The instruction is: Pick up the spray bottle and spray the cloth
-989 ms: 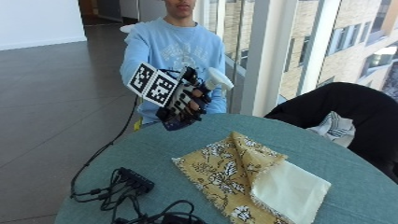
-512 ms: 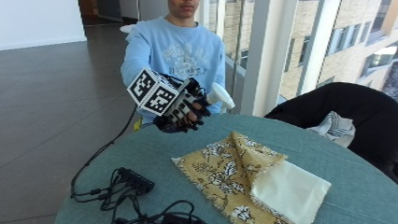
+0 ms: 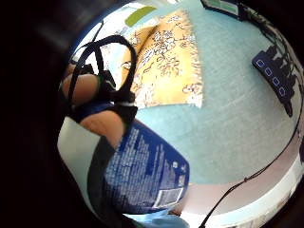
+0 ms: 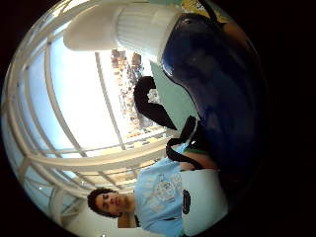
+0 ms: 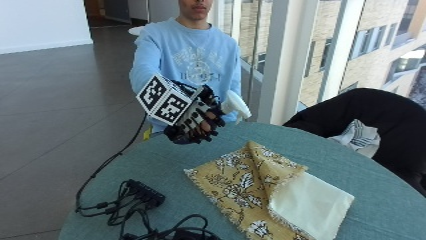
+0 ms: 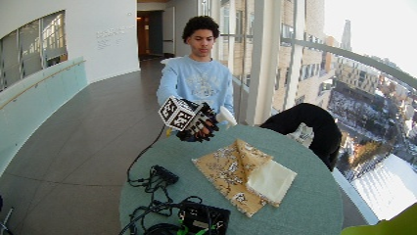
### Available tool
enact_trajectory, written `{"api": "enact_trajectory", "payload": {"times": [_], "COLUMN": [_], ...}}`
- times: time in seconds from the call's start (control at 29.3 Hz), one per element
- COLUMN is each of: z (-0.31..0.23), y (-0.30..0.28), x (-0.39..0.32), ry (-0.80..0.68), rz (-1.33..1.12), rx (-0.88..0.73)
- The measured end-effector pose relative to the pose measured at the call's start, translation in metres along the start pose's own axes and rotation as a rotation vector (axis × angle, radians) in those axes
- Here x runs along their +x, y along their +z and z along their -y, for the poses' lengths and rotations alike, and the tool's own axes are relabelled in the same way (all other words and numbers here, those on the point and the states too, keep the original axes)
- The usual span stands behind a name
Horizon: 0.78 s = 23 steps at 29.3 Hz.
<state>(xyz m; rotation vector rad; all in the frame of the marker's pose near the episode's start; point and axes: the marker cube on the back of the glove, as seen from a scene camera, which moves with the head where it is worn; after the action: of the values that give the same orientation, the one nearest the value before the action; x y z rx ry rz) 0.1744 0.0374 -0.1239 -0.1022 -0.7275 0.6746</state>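
In the outside view my gloved right hand (image 5: pixel 198 121) grips a spray bottle above the table's far edge, fingers curled round its dark blue body. The white spray head (image 5: pixel 237 105) sticks out beside the hand, pointing toward the window side. The bottle's blue label (image 3: pixel 146 172) and glossy blue body (image 4: pixel 222 89) fill the palm views, with the white nozzle (image 4: pixel 123 27) above. A yellow flower-patterned cloth (image 5: pixel 247 186) lies flat on the table below and in front of the hand, one corner folded over to show its cream underside (image 5: pixel 309 202). The same cloth (image 3: pixel 166 61) shows past the bottle.
The round teal table (image 5: pixel 166 160) carries a black cable bundle and small box (image 5: pixel 143 196) at its near left. A black power strip (image 3: pixel 278 78) lies beside the cloth. A dark chair with a jacket (image 5: pixel 373 117) stands at the right by the windows.
My hand with the bottle has come down a little and nearer the table. The cloth has not moved.
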Motion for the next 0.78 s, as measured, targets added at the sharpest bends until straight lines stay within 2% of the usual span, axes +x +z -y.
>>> {"api": "enact_trajectory", "payload": {"times": [0.78], "z": [-0.0002], "y": [0.0016], "x": [0.0029], "ry": [0.021], "rz": [-0.038], "rx": [-0.003]}}
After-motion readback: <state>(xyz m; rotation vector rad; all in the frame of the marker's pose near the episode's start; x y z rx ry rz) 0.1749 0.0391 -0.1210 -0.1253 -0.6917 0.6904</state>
